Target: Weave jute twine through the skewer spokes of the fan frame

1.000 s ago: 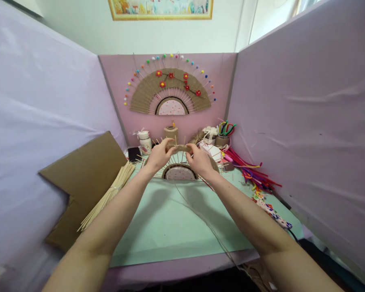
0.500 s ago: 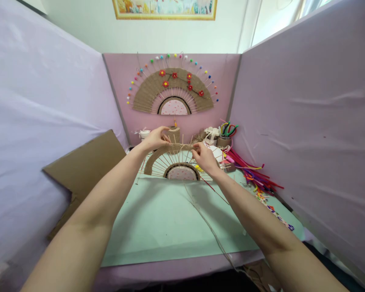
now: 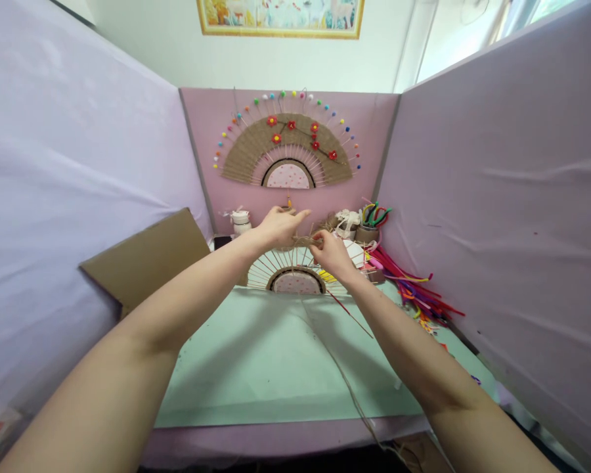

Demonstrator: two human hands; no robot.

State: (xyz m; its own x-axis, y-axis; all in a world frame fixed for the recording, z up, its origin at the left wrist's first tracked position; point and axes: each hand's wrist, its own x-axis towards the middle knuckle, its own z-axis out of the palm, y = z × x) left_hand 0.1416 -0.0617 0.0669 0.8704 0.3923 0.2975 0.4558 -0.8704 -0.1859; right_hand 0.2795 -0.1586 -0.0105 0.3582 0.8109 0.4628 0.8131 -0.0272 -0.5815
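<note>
A half-round fan frame [image 3: 295, 284] of thin sticks, with a pink patterned centre and a dark rim, stands at the far side of the green table sheet [image 3: 246, 355]. Brown twine is woven between its sticks along the upper arc. My left hand [image 3: 280, 227] is over the top of the arc, a digit stretched out to the right and its other fingers partly hidden. My right hand [image 3: 332, 255] pinches the twine [image 3: 305, 242] at the top right of the sticks. A loose length of cord [image 3: 342, 371] trails down over the near table edge.
A finished twine fan [image 3: 288, 148] with red flowers hangs on the pink back panel. Cardboard [image 3: 148, 256] leans at left. A white bottle [image 3: 240, 222], a pot of scissors [image 3: 369, 226] and bright pipe cleaners [image 3: 423, 289] stand or lie around. A thin red stick [image 3: 349, 314] lies right of the frame.
My left hand has moved right along the arc, close to my right hand, and its digit now points right. My right hand stays near the same sticks. The view has shifted slightly.
</note>
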